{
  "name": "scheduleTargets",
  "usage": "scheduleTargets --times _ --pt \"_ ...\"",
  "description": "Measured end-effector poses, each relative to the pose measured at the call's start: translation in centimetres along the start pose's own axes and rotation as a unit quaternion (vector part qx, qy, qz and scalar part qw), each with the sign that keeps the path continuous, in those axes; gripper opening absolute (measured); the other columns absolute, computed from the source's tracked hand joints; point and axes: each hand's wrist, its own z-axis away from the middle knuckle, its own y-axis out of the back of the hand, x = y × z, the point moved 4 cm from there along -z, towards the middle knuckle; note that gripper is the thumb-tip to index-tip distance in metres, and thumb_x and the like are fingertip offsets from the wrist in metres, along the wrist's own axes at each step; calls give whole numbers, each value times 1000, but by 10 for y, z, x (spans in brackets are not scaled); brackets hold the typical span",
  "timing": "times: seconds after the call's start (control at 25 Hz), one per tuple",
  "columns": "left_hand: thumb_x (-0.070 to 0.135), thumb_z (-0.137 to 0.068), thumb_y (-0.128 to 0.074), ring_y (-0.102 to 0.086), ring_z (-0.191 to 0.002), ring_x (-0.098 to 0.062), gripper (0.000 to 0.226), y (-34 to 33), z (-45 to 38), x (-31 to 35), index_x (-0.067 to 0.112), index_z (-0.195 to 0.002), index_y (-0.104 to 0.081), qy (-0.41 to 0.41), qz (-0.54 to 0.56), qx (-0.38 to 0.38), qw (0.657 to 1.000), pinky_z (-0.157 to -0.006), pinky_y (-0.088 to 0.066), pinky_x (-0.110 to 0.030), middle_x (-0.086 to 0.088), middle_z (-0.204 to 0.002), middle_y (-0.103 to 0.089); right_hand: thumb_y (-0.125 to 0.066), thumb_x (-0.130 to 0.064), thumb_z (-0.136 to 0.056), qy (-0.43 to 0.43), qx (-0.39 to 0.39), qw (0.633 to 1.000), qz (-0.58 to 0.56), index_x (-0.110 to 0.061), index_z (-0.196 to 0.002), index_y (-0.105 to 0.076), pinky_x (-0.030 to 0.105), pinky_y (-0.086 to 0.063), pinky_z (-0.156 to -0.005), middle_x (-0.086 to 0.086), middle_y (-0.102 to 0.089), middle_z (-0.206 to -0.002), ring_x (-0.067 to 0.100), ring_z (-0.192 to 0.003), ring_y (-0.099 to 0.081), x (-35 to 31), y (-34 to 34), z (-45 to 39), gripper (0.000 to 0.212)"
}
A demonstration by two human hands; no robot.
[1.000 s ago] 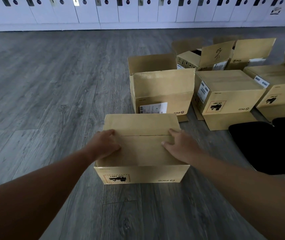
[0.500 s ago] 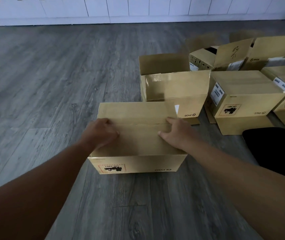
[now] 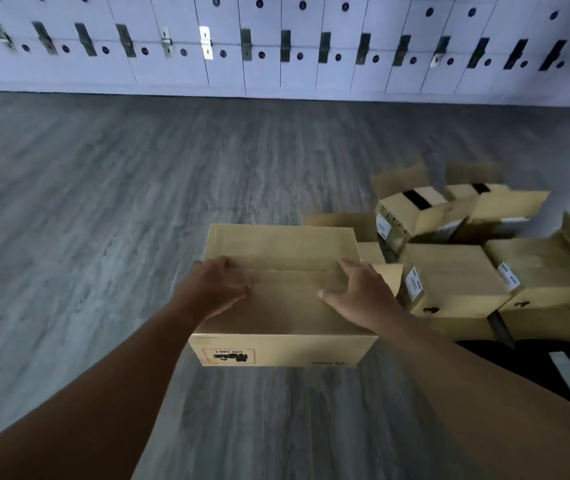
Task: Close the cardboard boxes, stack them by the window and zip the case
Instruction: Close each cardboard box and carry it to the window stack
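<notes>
Single head view, looking forward and down, close over hands [image 3: 283, 292]; lockers [image 3: 276, 46] far ahead.

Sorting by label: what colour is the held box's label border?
Red, in the head view.
</notes>
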Motion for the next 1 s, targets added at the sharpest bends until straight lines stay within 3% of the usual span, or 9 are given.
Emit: scheduleTargets --times 0.2,0.4,0.6,0.84,1.0 --pt "54 -78 -72 -55 -95 -25 63 150 9 69 26 -132 -54 -25 -23 -1 999 -78 -50 -35 -13 -122 -54 -69 -65 -79 -5 18 1000 -7 -21 -157 -28 44 -35 -112 13 -30 -159 31 -143 -37 -103 124 20 99" --pt "55 -79 -71 -59 -99 -29 63 256 -22 130 24 -131 -55 -57 -58 27 996 -79 -51 -36 -14 -119 -58 -70 -63 -79 27 58 998 -9 -20 -149 -42 42 -39 -104 12 -48 -145 30 -132 -45 -170 225 -2 87" --pt "54 -79 -71 -59 -99 -26 60 283 -86 186 24 -129 -57 -81 -50 39 995 -83 -54 -40 -9 -111 -58 -68 -64 -80 24 61 998 -21 -21 -156 -32 46 -34 -116 10 -40 -155 30 -143 -36 -174 280 -66 94" --pt "55 -80 -71 -60 -104 -27 68 290 -179 226 19 -135 -53 -73 -55 10 996 -81 -50 -34 -12 -122 -60 -69 -60 -80 19 64 997 -24 -18 -147 -44 42 -41 -109 11 -47 -145 29 -132 -47 -176 330 -152 83" --pt "58 -79 -70 -58 -106 -25 76 300 -268 243 19 -141 -47 -76 -72 -14 994 -83 -49 -34 -12 -128 -55 -69 -58 -84 6 56 998 -37 -17 -155 -34 40 -34 -113 11 -41 -152 29 -139 -40 -184 346 -227 89"
